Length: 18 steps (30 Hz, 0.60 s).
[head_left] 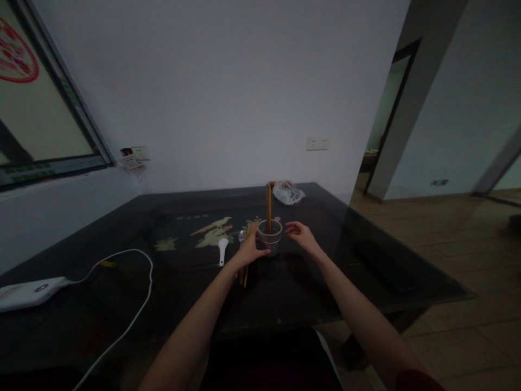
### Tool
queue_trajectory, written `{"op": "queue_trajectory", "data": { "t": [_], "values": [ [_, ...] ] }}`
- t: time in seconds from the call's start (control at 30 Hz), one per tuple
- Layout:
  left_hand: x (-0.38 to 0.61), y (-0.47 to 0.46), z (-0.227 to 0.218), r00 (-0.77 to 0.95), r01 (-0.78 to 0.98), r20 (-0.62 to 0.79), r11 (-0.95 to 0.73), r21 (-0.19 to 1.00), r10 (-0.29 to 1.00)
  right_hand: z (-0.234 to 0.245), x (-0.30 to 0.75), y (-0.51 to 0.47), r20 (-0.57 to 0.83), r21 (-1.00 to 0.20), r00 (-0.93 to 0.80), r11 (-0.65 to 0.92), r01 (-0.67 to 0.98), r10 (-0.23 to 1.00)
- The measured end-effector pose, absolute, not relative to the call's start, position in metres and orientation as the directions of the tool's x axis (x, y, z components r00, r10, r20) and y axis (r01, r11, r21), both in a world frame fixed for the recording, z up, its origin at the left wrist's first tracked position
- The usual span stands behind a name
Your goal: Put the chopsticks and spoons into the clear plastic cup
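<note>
- Clear plastic cup (pixel 270 234) stands upright on the dark glass tabletop (pixel 183 293), a little past the middle, straight ahead of the person.
- Wooden chopsticks (pixel 268 206) stand on end inside the cup, rising well above its rim.
- Left hand (pixel 249 251) is curled around the cup's left side, thumb toward the near wall, gripping it.
- Right hand (pixel 301 234) hovers just beside the cup's right side with the fingers spread and relaxed; it holds nothing, and I cannot tell whether a fingertip touches the rim.
- More chopsticks (pixel 245 274) lie flat on the tabletop, partly hidden under the left wrist.
- White ceramic spoon (pixel 222 250) lies left of the cup, bowl pointing away; a small metal spoon (pixel 241 235) lies between it and the left hand.
- Crumpled clear plastic bag (pixel 287 192) sits near the far edge, well behind the cup.
- White flat device (pixel 28 292) rests at the far left, with a white cable (pixel 130 250) looping from it across the tabletop toward the near edge.
</note>
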<state>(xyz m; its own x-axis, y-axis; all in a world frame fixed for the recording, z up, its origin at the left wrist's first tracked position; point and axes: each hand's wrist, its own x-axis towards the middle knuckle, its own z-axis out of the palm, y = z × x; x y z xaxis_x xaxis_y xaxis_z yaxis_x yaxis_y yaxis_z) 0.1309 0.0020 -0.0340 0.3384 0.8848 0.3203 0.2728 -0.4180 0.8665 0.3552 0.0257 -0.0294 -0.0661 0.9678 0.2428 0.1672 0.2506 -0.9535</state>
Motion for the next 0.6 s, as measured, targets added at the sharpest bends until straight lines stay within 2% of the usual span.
{"op": "queue_trajectory", "data": {
  "t": [0.17, 0.23, 0.37, 0.47, 0.6],
  "values": [
    [0.112, 0.005, -0.023, 0.341, 0.454, 0.353, -0.482, 0.75, 0.871, -0.035, 0.358, 0.027, 0.183, -0.953, -0.154, 0.214, 0.214, 0.971],
    [0.105, 0.007, -0.02, 0.263, 0.608, 0.324, -0.417, 0.676, 0.909, -0.038, 0.357, 0.027, 0.181, -0.947, -0.168, 0.217, 0.235, 0.969],
    [0.096, 0.004, -0.016, 0.089, 0.874, 0.235, -0.189, 0.448, 0.968, -0.043, 0.353, 0.026, 0.184, -0.928, -0.183, 0.232, 0.292, 0.966],
    [0.098, -0.001, -0.013, 0.024, 0.946, 0.166, -0.076, 0.315, 0.986, -0.046, 0.35, 0.026, 0.179, -0.911, -0.19, 0.236, 0.337, 0.965],
    [0.102, -0.006, -0.012, -0.002, 0.986, 0.106, -0.015, 0.164, 0.994, -0.047, 0.347, 0.025, 0.184, -0.879, -0.225, 0.263, 0.398, 0.957]
  ]
}}
